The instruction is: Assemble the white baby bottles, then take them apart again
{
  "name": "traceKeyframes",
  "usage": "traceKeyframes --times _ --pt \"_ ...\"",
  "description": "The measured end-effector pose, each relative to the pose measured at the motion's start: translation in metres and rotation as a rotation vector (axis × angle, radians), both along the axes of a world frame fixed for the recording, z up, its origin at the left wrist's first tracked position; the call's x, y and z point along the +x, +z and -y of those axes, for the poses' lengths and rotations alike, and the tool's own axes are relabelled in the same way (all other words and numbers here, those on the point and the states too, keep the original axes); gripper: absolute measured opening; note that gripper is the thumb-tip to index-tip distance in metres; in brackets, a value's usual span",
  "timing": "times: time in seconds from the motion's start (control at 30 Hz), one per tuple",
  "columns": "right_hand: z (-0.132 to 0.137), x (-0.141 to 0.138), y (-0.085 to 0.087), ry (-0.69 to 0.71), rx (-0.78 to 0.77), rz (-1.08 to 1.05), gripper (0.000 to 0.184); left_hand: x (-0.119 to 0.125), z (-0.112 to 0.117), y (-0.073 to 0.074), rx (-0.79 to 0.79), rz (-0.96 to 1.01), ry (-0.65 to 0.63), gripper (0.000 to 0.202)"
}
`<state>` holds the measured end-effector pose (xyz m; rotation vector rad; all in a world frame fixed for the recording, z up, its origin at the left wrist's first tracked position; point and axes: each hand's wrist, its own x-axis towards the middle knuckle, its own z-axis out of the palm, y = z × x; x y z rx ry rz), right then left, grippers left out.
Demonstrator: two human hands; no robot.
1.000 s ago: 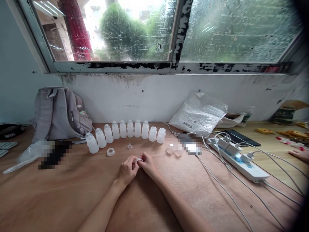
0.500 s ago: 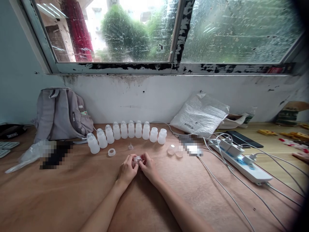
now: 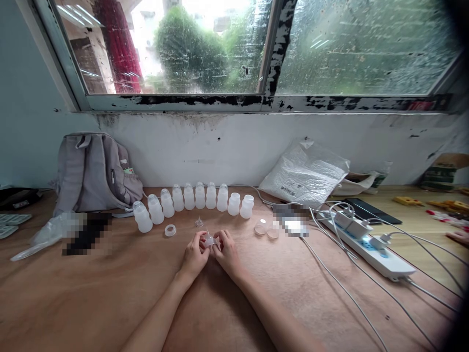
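Single head cam looks fwd & down over tabletop [image 3: 91,298] twd wall [image 3: 176,151] w/ window [image 3: 274,63].

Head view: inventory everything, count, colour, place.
Bottles: 10, frosted white, back row
Loose ring: 1, whitish, before left bottles
Loose teat: 1, clear, before middle bottles
Discs: 2, clear, right of bottles
Held part: 1, translucent, centre
Backpack: 1, grey, left
Plastic bag: 1, clear, before backpack
Blurred item: 1, dark, beside bag
Packet: 1, silvery, back right
Blurred device: 1, grey, before packet
Power strip: 1, white, right
Cables: several, white, around strip
Slab: 1, black, behind strip
Pieces: several, yellow, right
Tabletop: 1, brown, foreground
Desk: 1, pale wood, right
Window: 1, grey frame, top
Curtain: 1, red, window's left
Wall: 1, whitish, background
Another person's hand: 1, right edge
Left hand: 1, on held part
Right hand: 1, same
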<state>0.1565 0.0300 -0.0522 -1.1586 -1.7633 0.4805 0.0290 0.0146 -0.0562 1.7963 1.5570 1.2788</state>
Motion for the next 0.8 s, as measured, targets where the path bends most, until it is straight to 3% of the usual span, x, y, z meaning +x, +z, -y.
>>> traceKeyframes --times 0.27,0.47,0.63,0.73,0.8 --pt "-0.002 0.002 -0.003 0.078 -0.018 -0.101 0.012 0.0 -0.001 0.011 -0.232 0.551 -0.165 0.044" --pt "-0.007 0.001 -0.009 0.156 -0.063 -0.141 0.024 0.0 -0.003 0.01 -0.17 0.463 -0.135 0.029" --pt "-0.022 0.01 -0.018 -0.072 -0.207 -0.331 0.039 -0.004 -0.007 0.005 -0.104 0.426 -0.005 0.034" --pt "-0.033 0.015 -0.019 -0.184 -0.307 -0.381 0.045 -0.01 -0.01 0.001 -0.051 0.263 0.042 0.031" --pt "-0.042 0.018 -0.012 -0.239 -0.276 -0.297 0.049 -0.013 -0.011 -0.002 -0.001 0.094 0.07 0.029"
